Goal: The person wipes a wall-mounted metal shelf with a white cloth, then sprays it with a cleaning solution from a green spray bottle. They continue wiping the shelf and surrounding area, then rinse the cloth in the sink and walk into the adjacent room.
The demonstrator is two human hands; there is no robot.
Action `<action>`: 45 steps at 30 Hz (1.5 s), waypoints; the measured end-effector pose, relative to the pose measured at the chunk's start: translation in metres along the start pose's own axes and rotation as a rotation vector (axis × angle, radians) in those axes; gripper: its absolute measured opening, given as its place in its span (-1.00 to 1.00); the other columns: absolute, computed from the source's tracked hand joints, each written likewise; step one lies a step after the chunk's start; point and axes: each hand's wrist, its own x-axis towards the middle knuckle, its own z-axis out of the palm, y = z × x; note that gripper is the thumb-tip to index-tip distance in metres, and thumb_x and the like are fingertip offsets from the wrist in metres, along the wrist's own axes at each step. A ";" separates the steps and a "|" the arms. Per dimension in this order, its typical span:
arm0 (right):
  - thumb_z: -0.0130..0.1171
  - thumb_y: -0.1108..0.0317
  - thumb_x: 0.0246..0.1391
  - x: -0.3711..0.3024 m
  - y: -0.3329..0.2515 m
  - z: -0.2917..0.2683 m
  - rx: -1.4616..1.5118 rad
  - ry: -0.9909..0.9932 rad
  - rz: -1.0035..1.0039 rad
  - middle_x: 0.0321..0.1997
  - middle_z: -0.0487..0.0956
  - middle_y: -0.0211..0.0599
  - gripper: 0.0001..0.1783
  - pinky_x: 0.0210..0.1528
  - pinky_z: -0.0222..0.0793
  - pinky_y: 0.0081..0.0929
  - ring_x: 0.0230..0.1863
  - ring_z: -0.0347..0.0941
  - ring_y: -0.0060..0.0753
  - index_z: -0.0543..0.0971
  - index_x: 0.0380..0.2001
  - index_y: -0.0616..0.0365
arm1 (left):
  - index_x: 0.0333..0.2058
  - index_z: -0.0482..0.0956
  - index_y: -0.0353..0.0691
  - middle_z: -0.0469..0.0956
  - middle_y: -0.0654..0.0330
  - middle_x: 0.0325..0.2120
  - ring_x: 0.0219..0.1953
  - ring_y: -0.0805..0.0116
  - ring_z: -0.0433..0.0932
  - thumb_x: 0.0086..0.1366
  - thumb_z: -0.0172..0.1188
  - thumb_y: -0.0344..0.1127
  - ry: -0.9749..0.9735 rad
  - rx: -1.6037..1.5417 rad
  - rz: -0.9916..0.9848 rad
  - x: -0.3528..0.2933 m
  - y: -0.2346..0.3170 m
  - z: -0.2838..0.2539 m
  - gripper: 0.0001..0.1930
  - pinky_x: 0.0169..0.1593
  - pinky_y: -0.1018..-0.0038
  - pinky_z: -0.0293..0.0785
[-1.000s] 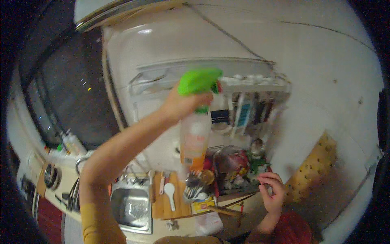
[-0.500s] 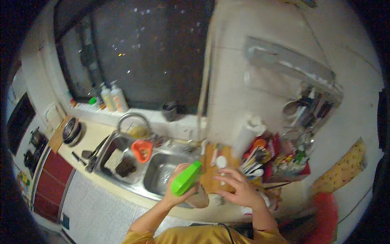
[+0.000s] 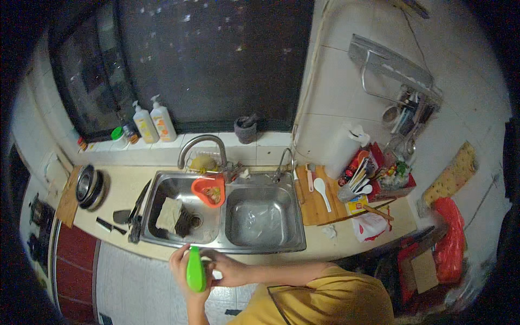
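A spray bottle with a bright green head is held in front of the sink's near edge. My left hand is closed round its neck, fingers beside the green head. My right hand reaches across from the right and closes on the bottle's other side. The bottle's body is mostly hidden below the head and hands. Beyond them lies the double steel sink. Its left basin holds a pale folded cloth, a dark scrubber and an orange corner strainer with scraps inside.
On the right are a wooden board with a white spoon, a utensil cup and a paper towel roll. Knives and stacked pans lie left. Pump bottles line the sill. A red bag hangs right.
The spray bottle has moved left and toward me in my left hand. My right hand has left the board's side and come across to the bottle. The view has shifted.
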 end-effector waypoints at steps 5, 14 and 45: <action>0.16 0.34 -0.31 0.047 0.031 0.018 -0.082 0.009 -0.184 0.03 0.15 -0.04 -0.52 0.16 -0.15 -0.23 0.14 -0.02 -0.04 0.36 -0.21 0.24 | 0.01 0.16 -0.26 0.13 -0.04 0.01 0.07 -0.01 0.09 -0.25 0.31 0.04 -0.140 -0.086 -0.147 0.014 -0.031 -0.032 -0.14 0.07 0.21 0.05; 0.27 0.32 -0.28 0.267 0.076 -0.108 -0.316 0.421 -0.118 -0.20 0.42 -0.19 -0.53 -0.02 0.16 -0.39 -0.10 0.29 -0.33 0.40 -0.23 0.25 | 0.10 0.04 -0.13 -0.04 0.06 0.11 0.13 0.11 0.01 -0.18 0.27 -0.41 0.015 -0.028 -0.546 0.016 -0.091 -0.079 -0.17 0.09 0.24 0.11; 0.10 0.03 -0.18 0.348 0.395 -0.428 -0.594 0.357 0.981 -0.01 0.35 -0.08 -0.40 -0.10 0.19 -0.23 0.01 0.23 -0.09 0.37 -0.07 0.14 | 0.00 0.22 -0.12 0.02 -0.01 0.04 0.06 0.04 0.14 0.02 0.14 -0.34 0.225 0.274 -1.089 -0.126 -0.213 -0.182 -0.48 0.03 0.30 0.21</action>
